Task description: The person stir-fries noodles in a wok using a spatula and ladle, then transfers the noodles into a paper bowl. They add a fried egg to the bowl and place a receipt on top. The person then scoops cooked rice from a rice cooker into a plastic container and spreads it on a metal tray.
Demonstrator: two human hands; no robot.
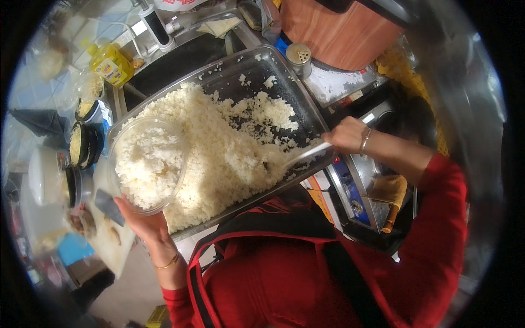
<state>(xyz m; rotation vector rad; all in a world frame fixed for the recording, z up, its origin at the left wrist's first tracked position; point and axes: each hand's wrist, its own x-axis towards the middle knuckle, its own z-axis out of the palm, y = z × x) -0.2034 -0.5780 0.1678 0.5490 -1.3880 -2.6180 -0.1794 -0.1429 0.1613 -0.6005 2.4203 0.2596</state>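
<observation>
A large metal tray (311, 98) lies before me, heaped with cooked white rice (221, 151), with scattered grains at its far right part. My left hand (143, 221) holds a clear round plastic bowl (183, 164) over the tray's left side, and rice fills much of it. At the tray's right edge my right hand (346, 134) grips the handle of a light-coloured utensil (309, 151). Its far end is sunk in the rice, so its shape is hidden.
Behind the tray is a dark sink (176, 61). A shaker with a perforated lid (298, 55) stands at the tray's right corner, near a wood-patterned round container (336, 37). A yellow bottle (110, 67), lidded tubs (82, 145) and a cutting board (119, 250) are on the left.
</observation>
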